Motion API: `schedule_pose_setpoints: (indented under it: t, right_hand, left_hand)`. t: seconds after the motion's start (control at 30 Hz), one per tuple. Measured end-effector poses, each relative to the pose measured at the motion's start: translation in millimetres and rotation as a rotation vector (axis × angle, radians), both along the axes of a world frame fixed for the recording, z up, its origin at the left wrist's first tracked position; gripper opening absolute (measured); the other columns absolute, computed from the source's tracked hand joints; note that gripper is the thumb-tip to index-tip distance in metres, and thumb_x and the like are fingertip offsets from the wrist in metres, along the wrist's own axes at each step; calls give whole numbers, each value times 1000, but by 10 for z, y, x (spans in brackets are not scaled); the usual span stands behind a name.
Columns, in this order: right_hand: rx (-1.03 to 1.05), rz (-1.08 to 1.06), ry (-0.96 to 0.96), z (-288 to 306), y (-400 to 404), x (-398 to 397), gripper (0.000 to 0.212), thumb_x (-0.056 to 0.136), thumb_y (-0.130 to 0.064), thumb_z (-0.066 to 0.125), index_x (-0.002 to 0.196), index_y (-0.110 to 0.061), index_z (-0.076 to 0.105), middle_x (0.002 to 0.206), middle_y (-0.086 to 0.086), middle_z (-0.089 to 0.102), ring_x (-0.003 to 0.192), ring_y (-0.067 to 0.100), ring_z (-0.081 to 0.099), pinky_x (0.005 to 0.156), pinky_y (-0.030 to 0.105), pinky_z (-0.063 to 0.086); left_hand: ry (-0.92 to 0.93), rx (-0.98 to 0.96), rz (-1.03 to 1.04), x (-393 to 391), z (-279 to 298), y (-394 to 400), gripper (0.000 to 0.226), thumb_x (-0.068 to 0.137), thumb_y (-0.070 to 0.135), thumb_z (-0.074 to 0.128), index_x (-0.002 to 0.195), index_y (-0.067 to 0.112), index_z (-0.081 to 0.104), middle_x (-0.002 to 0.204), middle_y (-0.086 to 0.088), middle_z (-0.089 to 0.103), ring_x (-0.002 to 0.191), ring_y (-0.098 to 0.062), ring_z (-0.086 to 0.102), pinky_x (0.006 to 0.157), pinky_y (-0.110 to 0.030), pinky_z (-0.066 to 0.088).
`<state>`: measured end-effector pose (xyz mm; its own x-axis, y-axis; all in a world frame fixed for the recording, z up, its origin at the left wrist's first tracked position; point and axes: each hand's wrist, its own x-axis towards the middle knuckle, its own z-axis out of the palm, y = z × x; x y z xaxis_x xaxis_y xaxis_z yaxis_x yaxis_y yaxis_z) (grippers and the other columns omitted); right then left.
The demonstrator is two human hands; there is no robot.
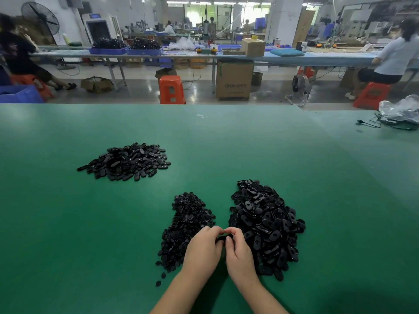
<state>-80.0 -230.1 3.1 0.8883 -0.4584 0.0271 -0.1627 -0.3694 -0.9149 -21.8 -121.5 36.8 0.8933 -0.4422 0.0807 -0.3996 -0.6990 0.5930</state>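
Both hands meet low in the middle of the green table (pixel 68 223). My left hand (pixel 203 250) and my right hand (pixel 238 252) together pinch one small black plastic part (pixel 223 238) between their fingertips; most of it is hidden by the fingers. A heap of small thin black pieces (pixel 188 227) lies just left of the hands. A larger heap of oval black shells (pixel 265 227) lies just right of them. A third heap of black oval parts (pixel 129 162) sits farther away on the left.
A clear plastic bag with a black cable (pixel 399 114) lies at the table's far right. Beyond the table's far edge are an orange stool (pixel 170 89), a cardboard box (pixel 234 80), a long workbench with blue bins (pixel 145 51), and seated people at both sides.
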Motion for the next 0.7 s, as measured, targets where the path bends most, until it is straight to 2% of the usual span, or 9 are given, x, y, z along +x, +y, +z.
schedule_pose_setpoints:
  t: [0.17,0.3,0.43,0.5,0.57,0.63,0.7]
  right_hand:
    - [10,27,3,-6,14,10,19,106,-15,44,118,-27,52,88,-5,65,68,7,56,68,30,45]
    - [1,56,14,-25,29,10,16,106,-19,45,112,-31,54,84,3,64,61,7,51,61,31,42]
    - [-26,93,23,-29,43,11,17,106,-21,47,103,-35,55,77,5,61,56,5,45,54,26,37]
    - [-47,100,27,-30,45,10,17,105,-20,48,102,-34,56,73,3,60,54,5,43,53,23,35]
    - [-68,103,32,-26,46,13,17,105,-19,48,101,-34,57,73,1,60,54,5,45,53,19,34]
    - [-87,102,33,-18,49,18,18,104,-17,50,99,-32,57,72,-2,60,54,4,46,52,17,34]
    - [-102,100,35,-8,52,17,17,104,-16,52,97,-31,58,71,-4,59,55,4,48,52,16,35]
  left_hand:
    - [-36,11,19,110,-5,159,18,97,33,58,109,37,71,93,19,58,82,0,57,73,-24,52]
    - [-44,-66,271,440,41,611,13,94,35,66,101,31,76,94,15,61,79,-1,58,68,-25,47]
    - [56,-79,538,798,-32,1258,15,96,31,65,94,20,76,73,17,64,61,-15,65,56,-28,51]
    - [89,-66,634,902,-137,1512,17,95,29,67,94,17,78,72,12,67,66,-18,64,60,-28,50]
    - [104,-69,680,965,-219,1648,17,94,30,69,93,17,79,81,4,71,78,-21,63,66,-31,51]
    - [100,-33,702,1005,-222,1689,17,94,35,69,93,20,77,85,4,71,81,-20,61,62,-29,47]
    - [68,55,735,1025,-192,1693,21,95,40,66,96,21,75,82,7,65,75,-18,58,53,-25,40]
